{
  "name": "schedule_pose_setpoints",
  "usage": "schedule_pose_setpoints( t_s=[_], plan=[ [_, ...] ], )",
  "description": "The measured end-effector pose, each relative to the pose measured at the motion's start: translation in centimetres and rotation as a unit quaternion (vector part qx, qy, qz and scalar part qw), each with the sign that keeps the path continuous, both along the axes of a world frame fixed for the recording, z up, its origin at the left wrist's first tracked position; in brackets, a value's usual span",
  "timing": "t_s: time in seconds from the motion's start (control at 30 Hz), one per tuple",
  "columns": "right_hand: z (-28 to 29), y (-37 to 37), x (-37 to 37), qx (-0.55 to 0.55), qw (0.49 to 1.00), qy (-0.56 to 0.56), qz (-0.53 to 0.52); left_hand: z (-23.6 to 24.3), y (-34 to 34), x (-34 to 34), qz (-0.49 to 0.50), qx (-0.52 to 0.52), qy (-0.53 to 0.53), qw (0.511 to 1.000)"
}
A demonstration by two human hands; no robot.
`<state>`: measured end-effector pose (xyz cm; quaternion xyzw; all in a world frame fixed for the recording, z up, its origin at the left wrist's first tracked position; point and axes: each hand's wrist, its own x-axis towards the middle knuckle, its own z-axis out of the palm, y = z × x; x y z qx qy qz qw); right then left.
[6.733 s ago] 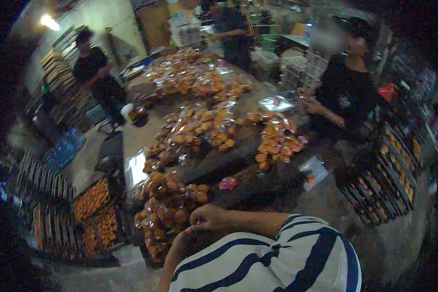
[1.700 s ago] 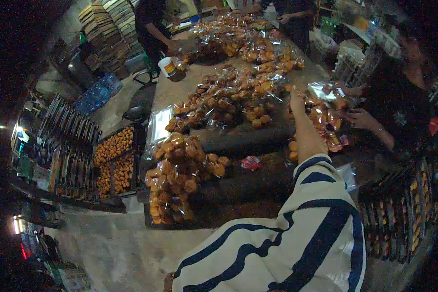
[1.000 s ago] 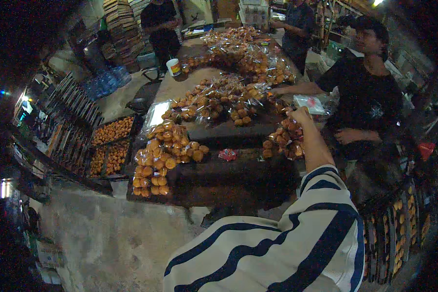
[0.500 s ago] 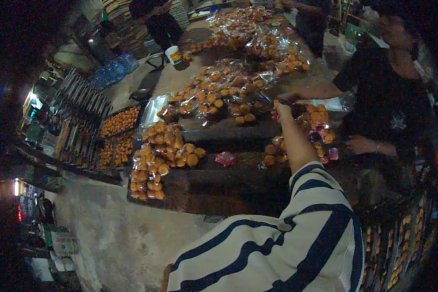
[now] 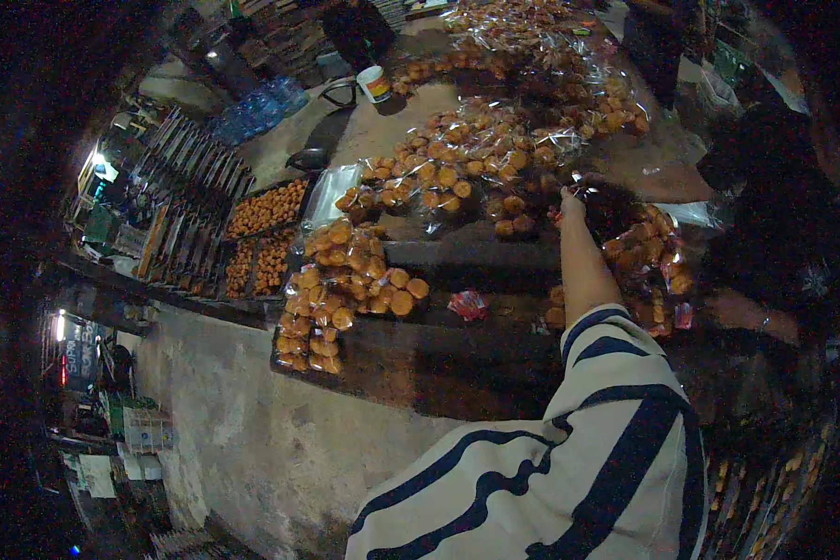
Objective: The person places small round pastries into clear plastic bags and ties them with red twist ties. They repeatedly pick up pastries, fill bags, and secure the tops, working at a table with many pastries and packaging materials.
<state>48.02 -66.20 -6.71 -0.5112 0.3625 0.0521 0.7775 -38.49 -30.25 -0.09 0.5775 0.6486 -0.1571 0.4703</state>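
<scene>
My right hand (image 5: 572,203) reaches far forward over the dark table, its arm in a cream sleeve with navy stripes. Its fingers look closed, with something small and reddish by them and a shiny bit at the tip; I cannot make out what is held. Just left of it lie clear bags of round golden-brown baked pieces (image 5: 513,217). More bagged pieces (image 5: 649,241) sit to its right, partly behind my forearm. A small pink-and-red packet pile (image 5: 468,305) lies nearer me on the tabletop. My left hand is out of view.
A co-worker's forearm (image 5: 667,184) extends toward my hand from the right. Bagged pieces (image 5: 336,280) are stacked at the table's left corner, beside clear plastic sheets (image 5: 334,194). Trays of loose pieces (image 5: 269,207) and a white tub (image 5: 374,85) stand farther left and back.
The view has swung, so the table's contents sit farther right in the picture. My right arm stays stretched forward, and the co-worker's near hand has drawn back a little from mine.
</scene>
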Motion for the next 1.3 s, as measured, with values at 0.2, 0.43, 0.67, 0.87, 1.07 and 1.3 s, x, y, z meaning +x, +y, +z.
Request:
schedule_pose_setpoints(
  t_s=[0.2, 0.43, 0.67, 0.87, 1.07, 1.3],
  plan=[
    [-1.5, 2.0, 0.4, 0.044, 0.996, -0.025, 0.078, -0.3, -0.9, -1.2, 0.019, -0.003, 0.004, 1.000],
    [-2.4, 3.3, 5.0, -0.069, 0.961, -0.224, 0.145, -0.9, -1.5, -2.5, 0.032, -0.005, -0.011, 0.999],
    [19.3, 5.6, -0.2, -0.539, 0.576, -0.547, 0.281, -3.5, 1.0, -4.6, 0.029, 0.000, -0.062, 0.998],
    [38.7, 11.9, -17.3, -0.475, 0.368, -0.545, 0.585, 6.1, 6.8, 8.7, -0.060, 0.153, -0.344, 0.925],
    [45.1, 23.4, -39.8, -0.378, 0.268, -0.661, 0.590, 23.5, 6.5, 22.7, -0.294, 0.038, -0.584, 0.756],
    [38.2, 31.7, -49.0, -0.323, 0.447, -0.742, 0.381, 26.2, 12.2, 20.5, -0.283, -0.029, -0.630, 0.723]
  ],
)
